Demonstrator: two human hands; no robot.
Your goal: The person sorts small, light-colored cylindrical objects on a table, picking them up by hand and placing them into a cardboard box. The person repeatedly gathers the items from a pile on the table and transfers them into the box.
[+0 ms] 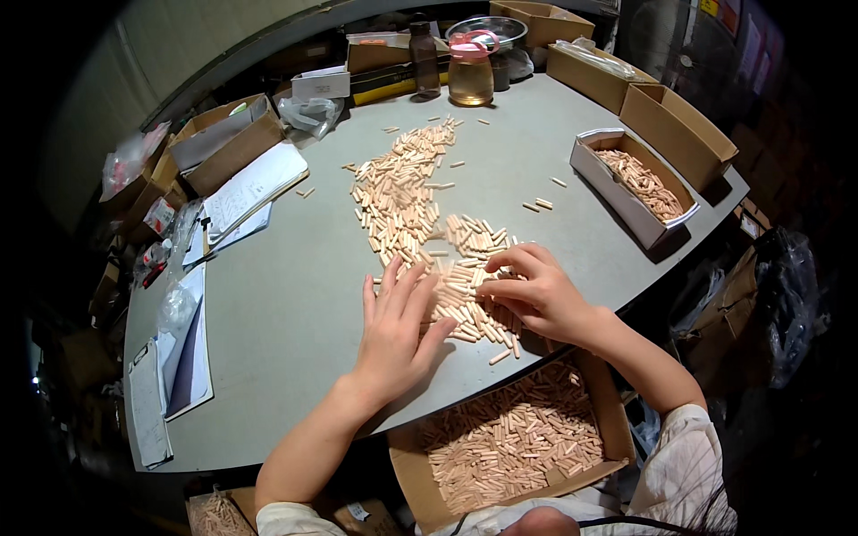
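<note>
1. Dowel pins point(420, 210), short pale wooden pegs, lay in a long loose spread across the middle of the grey surface point(295, 295), thickest just under both hands at the lower centre of the frame.
2. Left hand point(396, 326) rested flat on the near end of the spread, fingers splayed wide, holding nothing.
3. Right hand point(532, 290) sat curled over the pins just beside it, fingertips drawn narrow as if pinching some; whether a pin was actually in its grip could not be told.
4. An open carton point(514, 442) of the same pins stood below the surface edge at lower centre. Pins pushed too wide of its mouth would likely have dropped past it.
5. One stray pin point(500, 356) lay close to that edge; being round, it could have rolled off at a nudge.
6. A narrow tray point(633, 183) of pins stood at the right, well apart; mixing sorted and unsorted pins looked a risk.
</note>
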